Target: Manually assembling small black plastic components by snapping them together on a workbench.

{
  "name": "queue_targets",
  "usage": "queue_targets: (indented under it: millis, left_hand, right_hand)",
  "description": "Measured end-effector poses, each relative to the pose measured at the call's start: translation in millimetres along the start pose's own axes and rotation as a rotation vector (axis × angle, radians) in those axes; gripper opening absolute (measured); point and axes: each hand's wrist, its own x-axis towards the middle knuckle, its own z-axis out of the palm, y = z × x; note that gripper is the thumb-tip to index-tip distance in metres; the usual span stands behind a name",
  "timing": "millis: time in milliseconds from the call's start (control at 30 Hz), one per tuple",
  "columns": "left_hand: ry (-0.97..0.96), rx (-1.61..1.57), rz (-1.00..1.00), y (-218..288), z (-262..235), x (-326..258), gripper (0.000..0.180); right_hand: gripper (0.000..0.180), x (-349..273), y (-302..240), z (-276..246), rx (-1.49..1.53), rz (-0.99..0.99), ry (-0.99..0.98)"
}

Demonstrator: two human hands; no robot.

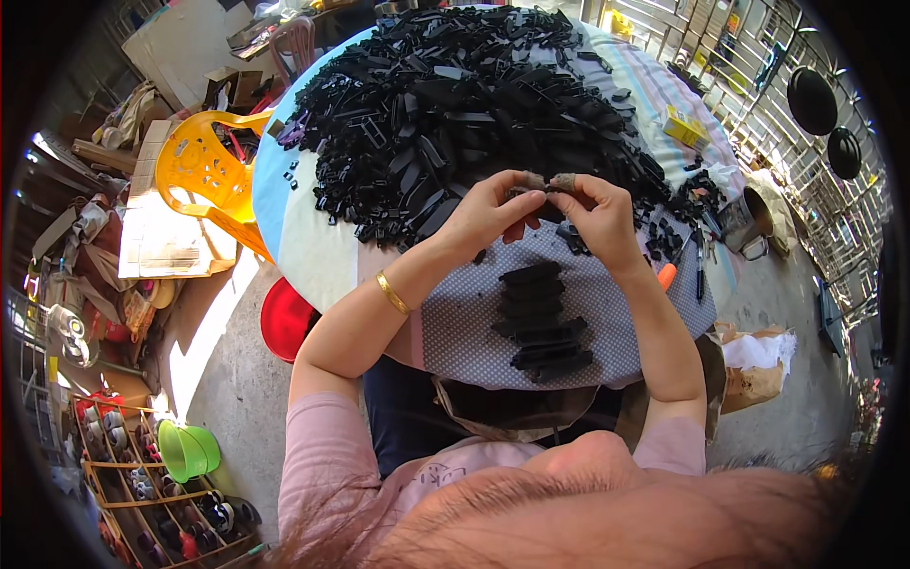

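My left hand (498,207) and my right hand (603,216) meet fingertip to fingertip above the near side of a round table. Both are closed in a pinch; whatever lies between the fingertips is too small and hidden to name. Greyish wraps cover some of the fingertips. Just beyond them spreads a large heap of black plastic parts (417,114), long flat pieces mixed with small clips. Closer to my body, a row of long black pieces (538,318) lies stacked on the dotted tablecloth (455,332).
Right of my right hand lie small black clips (664,239), an orange handle (666,276) and a black pen (700,275). A metal mug (744,223) and yellow box (685,128) sit farther right. A yellow chair (204,171) and red stool (284,321) stand left of the table.
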Motion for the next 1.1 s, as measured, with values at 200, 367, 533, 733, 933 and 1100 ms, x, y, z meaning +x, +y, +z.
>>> queue_targets:
  millis: [200, 367, 533, 733, 933, 1100]
  left_hand:
    - [-0.008, -0.058, 0.113, -7.9, -9.3, 3.0, 0.026]
    - [-0.087, -0.149, 0.090, -13.8, -0.9, 4.0, 0.028]
    - [-0.089, -0.171, 0.002, -13.8, 5.3, 0.1, 0.033]
    - [-0.007, -0.047, 0.177, -17.6, 10.1, 0.0, 0.036]
    - [0.137, 0.106, 0.330, -25.1, 16.4, -0.3, 0.031]
    - [0.256, 0.447, 0.218, -11.4, 18.3, -7.5, 0.031]
  right_hand:
    - [0.014, -4.7, -16.6, 8.9, 0.080, 0.004, 0.073]
    - [0.011, -6.7, -21.6, 11.3, -0.027, -0.130, 0.187]
    - [0.009, -4.7, -20.7, 9.2, -0.295, -0.287, 0.195]
    - [0.007, -5.8, -23.1, 8.5, -0.445, -0.334, 0.186]
    - [0.009, -9.5, -23.6, 11.3, -0.647, -0.447, 0.101]
    - [0.010, -13.2, -25.2, 14.0, -0.869, -0.405, -0.015]
